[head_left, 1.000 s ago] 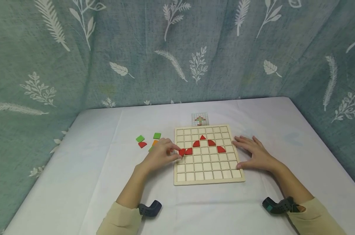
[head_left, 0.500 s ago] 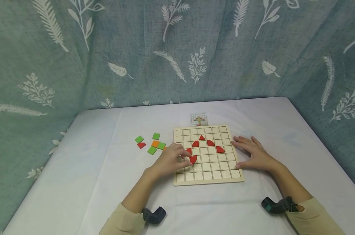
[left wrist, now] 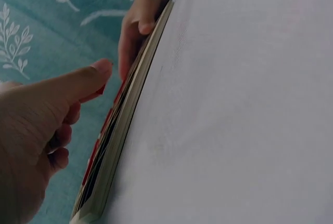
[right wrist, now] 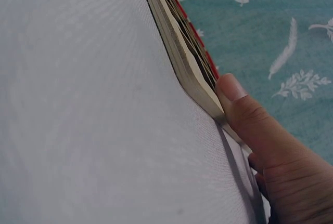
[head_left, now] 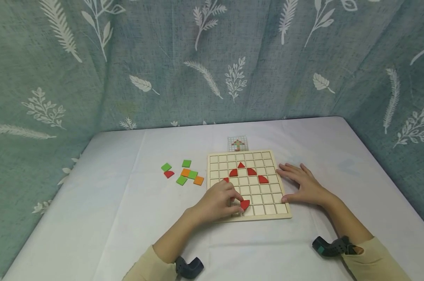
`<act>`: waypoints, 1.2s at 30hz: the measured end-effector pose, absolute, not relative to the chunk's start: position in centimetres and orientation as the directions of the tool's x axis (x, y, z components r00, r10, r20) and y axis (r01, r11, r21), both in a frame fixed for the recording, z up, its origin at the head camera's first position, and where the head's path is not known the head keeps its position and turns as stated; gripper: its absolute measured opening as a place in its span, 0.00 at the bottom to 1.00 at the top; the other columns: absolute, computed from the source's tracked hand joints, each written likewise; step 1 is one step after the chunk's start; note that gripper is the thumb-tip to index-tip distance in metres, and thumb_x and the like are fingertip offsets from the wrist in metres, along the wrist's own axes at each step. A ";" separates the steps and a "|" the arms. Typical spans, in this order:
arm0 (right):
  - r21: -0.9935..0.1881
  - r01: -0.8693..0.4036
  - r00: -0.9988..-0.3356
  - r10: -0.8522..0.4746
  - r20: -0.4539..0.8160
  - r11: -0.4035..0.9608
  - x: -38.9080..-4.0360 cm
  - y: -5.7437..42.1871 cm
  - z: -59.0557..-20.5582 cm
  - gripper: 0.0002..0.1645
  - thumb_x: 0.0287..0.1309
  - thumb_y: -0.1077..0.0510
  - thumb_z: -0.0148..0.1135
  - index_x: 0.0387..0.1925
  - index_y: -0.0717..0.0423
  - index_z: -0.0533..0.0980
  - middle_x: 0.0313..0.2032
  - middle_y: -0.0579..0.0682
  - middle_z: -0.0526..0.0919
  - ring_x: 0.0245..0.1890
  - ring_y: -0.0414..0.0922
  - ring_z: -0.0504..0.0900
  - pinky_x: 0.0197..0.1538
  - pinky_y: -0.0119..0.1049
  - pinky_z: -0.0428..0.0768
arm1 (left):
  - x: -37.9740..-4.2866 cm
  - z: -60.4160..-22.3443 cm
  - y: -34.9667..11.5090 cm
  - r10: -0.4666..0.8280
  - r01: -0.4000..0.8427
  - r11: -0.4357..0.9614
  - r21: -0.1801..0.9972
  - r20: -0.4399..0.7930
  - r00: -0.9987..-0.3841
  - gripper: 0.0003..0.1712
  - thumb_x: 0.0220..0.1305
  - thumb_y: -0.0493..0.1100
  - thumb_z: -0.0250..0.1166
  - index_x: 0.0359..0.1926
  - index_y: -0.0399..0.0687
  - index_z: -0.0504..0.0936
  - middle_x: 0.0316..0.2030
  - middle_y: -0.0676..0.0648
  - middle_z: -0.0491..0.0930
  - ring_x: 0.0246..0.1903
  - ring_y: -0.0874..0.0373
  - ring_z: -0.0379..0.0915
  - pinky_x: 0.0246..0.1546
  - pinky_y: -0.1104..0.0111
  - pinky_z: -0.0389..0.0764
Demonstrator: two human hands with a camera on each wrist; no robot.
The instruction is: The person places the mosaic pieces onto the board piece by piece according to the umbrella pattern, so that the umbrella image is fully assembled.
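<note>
Between thumb and fingertips, my left hand pinches a red quarter-circle tile over the lower middle of a wooden grid board. The left wrist view shows the same tile edge-on under the thumb, just above the board. My right hand rests at the board's right side, fingers extended and spread. Its thumb touches the board's edge in the right wrist view. On the grid lie a red triangle and several red quarter-circles; one at the left is partly hidden by my left hand.
Left of the board lie several loose tiles: green squares, orange squares and a red quarter-circle. A small pattern card lies at the board's far edge. A patterned curtain hangs behind the white-covered table.
My left hand has carried the red quarter-circle from the board's left side rightward and nearer to me, toward the lower rows. The loose tiles now show fully. My right hand stays at the board's edge.
</note>
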State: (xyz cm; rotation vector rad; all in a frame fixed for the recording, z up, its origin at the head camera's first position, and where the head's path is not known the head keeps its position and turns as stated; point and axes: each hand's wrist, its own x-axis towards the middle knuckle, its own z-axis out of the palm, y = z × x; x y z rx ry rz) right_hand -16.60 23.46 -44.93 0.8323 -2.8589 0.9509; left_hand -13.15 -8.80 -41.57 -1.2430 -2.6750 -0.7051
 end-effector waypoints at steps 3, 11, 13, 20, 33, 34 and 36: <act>-0.551 -0.487 -0.862 -0.476 0.176 0.678 -16.6 23.4 -45.0 0.54 0.32 0.39 0.77 0.63 0.56 0.68 0.67 0.61 0.63 0.68 0.61 0.54 0.68 0.60 0.38 | -12.9 -41.8 -8.5 0.706 0.755 0.548 0.361 0.284 -0.649 0.13 0.49 0.53 0.73 0.35 0.54 0.86 0.27 0.58 0.73 0.32 0.65 0.63 0.34 0.77 0.64; -0.539 -0.486 -0.863 -0.476 0.171 0.688 -16.5 23.3 -45.0 0.54 0.33 0.38 0.76 0.64 0.55 0.68 0.67 0.61 0.63 0.68 0.61 0.54 0.68 0.60 0.38 | -12.2 -42.0 -7.9 0.704 0.727 0.586 0.359 0.219 -0.676 0.14 0.48 0.54 0.73 0.35 0.54 0.85 0.29 0.58 0.73 0.32 0.64 0.62 0.34 0.75 0.63; -0.536 -0.489 -0.861 -0.478 0.173 0.688 -16.6 23.3 -45.0 0.54 0.33 0.38 0.76 0.64 0.55 0.68 0.67 0.61 0.63 0.68 0.61 0.54 0.68 0.60 0.38 | -12.2 -42.1 -7.9 0.702 0.722 0.590 0.362 0.212 -0.680 0.14 0.49 0.53 0.73 0.36 0.54 0.86 0.28 0.58 0.73 0.31 0.64 0.62 0.35 0.75 0.64; -0.532 -0.483 -0.865 -0.472 0.168 0.695 -16.6 23.4 -45.0 0.55 0.32 0.38 0.76 0.63 0.55 0.68 0.67 0.61 0.63 0.68 0.61 0.54 0.68 0.60 0.38 | -12.3 -42.2 -7.8 0.696 0.717 0.591 0.370 0.216 -0.685 0.13 0.49 0.52 0.73 0.35 0.54 0.86 0.27 0.58 0.73 0.32 0.65 0.62 0.37 0.73 0.65; -0.542 -0.471 -0.869 -0.471 0.150 0.696 -16.6 23.4 -44.8 0.55 0.31 0.39 0.77 0.64 0.55 0.68 0.67 0.61 0.62 0.69 0.60 0.53 0.68 0.60 0.37 | -12.5 -42.1 -8.2 0.679 0.684 0.611 0.398 0.182 -0.712 0.14 0.47 0.54 0.74 0.34 0.56 0.85 0.27 0.59 0.71 0.31 0.65 0.62 0.32 0.76 0.62; -0.541 -0.470 -0.870 -0.470 0.149 0.697 -16.6 23.4 -44.9 0.55 0.31 0.39 0.77 0.64 0.55 0.68 0.67 0.61 0.62 0.69 0.60 0.53 0.68 0.60 0.37 | -12.6 -42.1 -8.3 0.678 0.679 0.608 0.411 0.175 -0.713 0.14 0.47 0.54 0.74 0.34 0.56 0.85 0.26 0.59 0.71 0.31 0.65 0.62 0.32 0.76 0.63; -0.540 -0.467 -0.871 -0.468 0.146 0.700 -16.6 23.4 -44.9 0.55 0.31 0.38 0.77 0.64 0.55 0.68 0.67 0.61 0.62 0.69 0.60 0.53 0.68 0.60 0.37 | -12.8 -41.9 -8.5 0.675 0.659 0.604 0.448 0.153 -0.722 0.14 0.48 0.54 0.73 0.35 0.55 0.85 0.27 0.59 0.72 0.31 0.66 0.62 0.33 0.76 0.64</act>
